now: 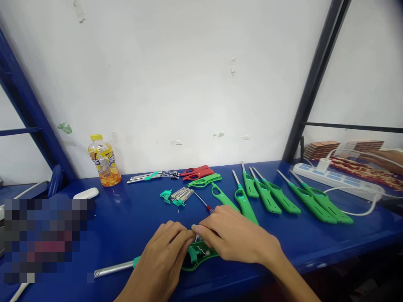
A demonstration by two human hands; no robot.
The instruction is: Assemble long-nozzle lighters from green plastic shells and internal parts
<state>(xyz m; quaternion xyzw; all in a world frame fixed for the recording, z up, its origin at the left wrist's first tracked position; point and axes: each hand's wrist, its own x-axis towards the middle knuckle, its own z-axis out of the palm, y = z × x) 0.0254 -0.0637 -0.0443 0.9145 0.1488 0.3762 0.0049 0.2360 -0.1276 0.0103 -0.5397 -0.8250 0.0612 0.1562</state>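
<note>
An opened green stick lighter (199,266) lies in front of me, its metal tube (115,268) pointing left and a teal trigger and thin wires showing inside the handle. My left hand (163,253) is closed over the tube end of the handle. From the right, my right hand (241,235) covers the other end, with thumb and fingers pinched close to my left fingertips. Between them a small whitish part shows, mostly hidden. Just beyond my right hand lie a screwdriver (208,207) and a green handle shell (224,199).
Metal cylinders (181,193), teal triggers (166,196), metal tubes (138,179) and red handle shells (200,171) lie further back. Several green lighters (267,197) are at right, before a power strip (343,181). A bottle (105,161) and white case (86,193) stand left. Another person's hand (382,158) shows far right.
</note>
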